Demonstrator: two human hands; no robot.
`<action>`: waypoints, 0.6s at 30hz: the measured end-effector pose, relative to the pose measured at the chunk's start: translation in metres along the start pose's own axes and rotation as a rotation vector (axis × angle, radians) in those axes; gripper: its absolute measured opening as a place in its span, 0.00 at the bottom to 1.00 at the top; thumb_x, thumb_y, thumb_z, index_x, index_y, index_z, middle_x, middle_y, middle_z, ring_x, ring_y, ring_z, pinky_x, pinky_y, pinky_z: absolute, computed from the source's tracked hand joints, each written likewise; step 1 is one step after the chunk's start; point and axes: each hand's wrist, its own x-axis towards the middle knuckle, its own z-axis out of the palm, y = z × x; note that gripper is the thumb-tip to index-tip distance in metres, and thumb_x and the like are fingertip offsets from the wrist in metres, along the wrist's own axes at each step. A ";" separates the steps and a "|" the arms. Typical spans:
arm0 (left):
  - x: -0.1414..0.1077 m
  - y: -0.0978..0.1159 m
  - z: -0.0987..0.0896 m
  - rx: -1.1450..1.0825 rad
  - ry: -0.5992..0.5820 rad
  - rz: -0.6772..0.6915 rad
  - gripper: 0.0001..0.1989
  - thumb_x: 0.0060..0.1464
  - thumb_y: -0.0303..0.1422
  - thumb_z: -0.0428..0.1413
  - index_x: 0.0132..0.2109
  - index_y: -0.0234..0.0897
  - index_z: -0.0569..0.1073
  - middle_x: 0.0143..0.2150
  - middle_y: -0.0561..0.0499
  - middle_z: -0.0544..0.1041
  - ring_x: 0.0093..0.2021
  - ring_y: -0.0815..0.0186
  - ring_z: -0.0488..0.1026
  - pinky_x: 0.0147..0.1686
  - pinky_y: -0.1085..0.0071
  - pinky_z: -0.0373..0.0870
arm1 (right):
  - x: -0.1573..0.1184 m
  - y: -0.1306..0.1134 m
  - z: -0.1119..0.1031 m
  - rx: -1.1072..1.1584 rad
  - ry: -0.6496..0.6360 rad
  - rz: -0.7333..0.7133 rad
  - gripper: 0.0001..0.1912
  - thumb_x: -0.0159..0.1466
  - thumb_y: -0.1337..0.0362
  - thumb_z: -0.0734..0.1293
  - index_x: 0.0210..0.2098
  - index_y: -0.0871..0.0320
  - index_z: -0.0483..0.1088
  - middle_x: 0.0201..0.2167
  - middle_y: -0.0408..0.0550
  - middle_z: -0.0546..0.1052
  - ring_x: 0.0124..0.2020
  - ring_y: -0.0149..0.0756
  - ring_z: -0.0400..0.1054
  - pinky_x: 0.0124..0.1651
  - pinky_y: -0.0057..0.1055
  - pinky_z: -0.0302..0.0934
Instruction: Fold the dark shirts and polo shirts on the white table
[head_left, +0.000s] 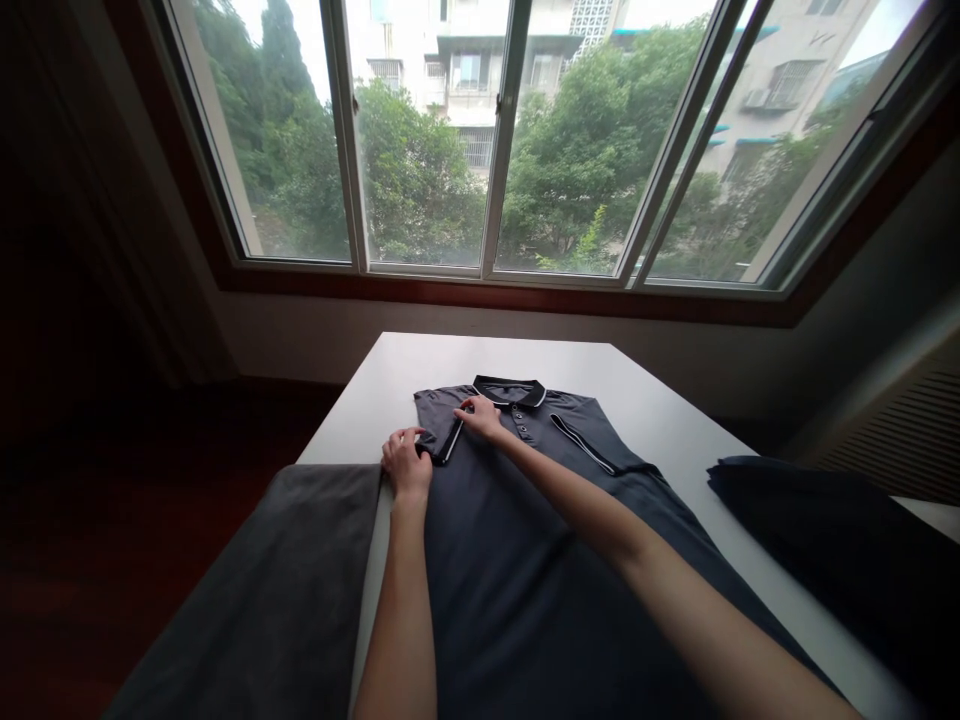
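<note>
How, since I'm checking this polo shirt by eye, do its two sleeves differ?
The view-left sleeve has both hands on it, the left hand at its cuff and the right hand near its shoulder; the view-right sleeve is untouched. The view-left sleeve juts out sideways; the view-right sleeve lies slanted across the shirt. Both are dark grey with white-edged cuffs.

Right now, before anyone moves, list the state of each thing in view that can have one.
Polo shirt, flat, face up
Sleeve, held by both hands
Left hand, gripping sleeve
Right hand, pinching sleeve
Window, shut
Grey cloth, lying flat
</note>
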 end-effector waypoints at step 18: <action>0.001 0.006 0.000 -0.071 -0.195 0.194 0.11 0.56 0.33 0.57 0.47 0.45 0.77 0.51 0.50 0.79 0.57 0.61 0.69 0.58 0.62 0.58 | 0.015 -0.004 0.019 0.221 0.096 0.019 0.10 0.61 0.60 0.64 0.41 0.56 0.70 0.34 0.44 0.77 0.38 0.36 0.70 0.49 0.38 0.52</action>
